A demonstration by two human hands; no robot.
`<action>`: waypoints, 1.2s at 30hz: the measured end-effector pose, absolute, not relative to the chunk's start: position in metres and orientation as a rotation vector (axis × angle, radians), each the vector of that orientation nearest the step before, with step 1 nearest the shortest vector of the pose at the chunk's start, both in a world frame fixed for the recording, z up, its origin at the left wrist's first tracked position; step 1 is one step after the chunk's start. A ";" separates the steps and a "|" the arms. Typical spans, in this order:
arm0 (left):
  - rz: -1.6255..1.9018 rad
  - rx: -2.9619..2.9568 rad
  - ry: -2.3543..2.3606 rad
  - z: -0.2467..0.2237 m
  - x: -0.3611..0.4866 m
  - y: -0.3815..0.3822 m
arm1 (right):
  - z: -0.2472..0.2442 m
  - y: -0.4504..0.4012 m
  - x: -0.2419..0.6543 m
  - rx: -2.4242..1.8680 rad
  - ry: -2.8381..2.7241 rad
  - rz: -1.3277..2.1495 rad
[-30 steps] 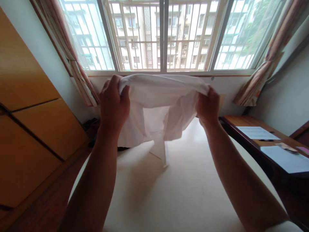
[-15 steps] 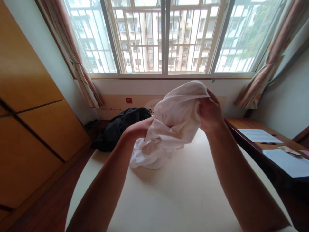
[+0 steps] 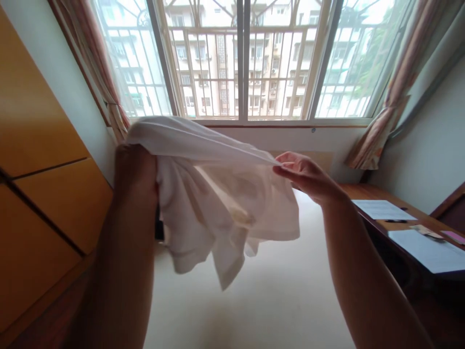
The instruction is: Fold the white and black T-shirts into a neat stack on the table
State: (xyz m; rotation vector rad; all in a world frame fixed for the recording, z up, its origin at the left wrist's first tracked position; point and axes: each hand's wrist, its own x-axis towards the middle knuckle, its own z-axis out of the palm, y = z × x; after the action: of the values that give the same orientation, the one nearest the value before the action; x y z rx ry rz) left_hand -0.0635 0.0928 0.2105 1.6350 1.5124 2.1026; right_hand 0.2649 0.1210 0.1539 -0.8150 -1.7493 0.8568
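A thin white shirt [image 3: 218, 194] hangs stretched between my two hands above the white table, its loose folds and corners dangling in the middle. My right hand [image 3: 301, 172] is closed, pinching the shirt's upper edge between thumb and fingers. On the other side, my left hand [image 3: 136, 165] is raised at the upper left end of the cloth and grips it; the fabric drapes over the hand, and its fingers are mostly hidden and blurred. Beneath the shirt, the white tabletop [image 3: 236, 310] shows.
A dark item [image 3: 159, 225] peeks out behind the shirt at the left. On the right stands a wooden desk [image 3: 348, 191] with papers [image 3: 381, 209] and pens. Yellow-brown cabinets [image 3: 61, 198] line the left, and a barred window [image 3: 240, 63] lies ahead.
My hands have moved apart, the left one out of the bunched cloth and far to the left. The shirt has gone from bunched up to spread out, now covering most of the black item.
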 end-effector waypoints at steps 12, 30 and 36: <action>2.213 1.798 2.266 0.273 -0.089 0.180 | 0.139 0.135 0.262 -0.952 -2.087 1.148; 0.166 2.281 2.678 0.049 -0.107 0.203 | 0.106 0.163 0.282 -1.409 -2.071 1.022; 0.419 2.310 2.727 0.027 -0.095 0.171 | 0.088 0.157 0.249 -1.491 -2.187 1.022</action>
State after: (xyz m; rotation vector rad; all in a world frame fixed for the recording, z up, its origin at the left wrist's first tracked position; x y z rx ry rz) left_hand -0.0946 0.1714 0.0271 2.3105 2.7273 0.4186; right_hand 0.2491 0.1570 0.0877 -1.4912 -2.1871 1.0216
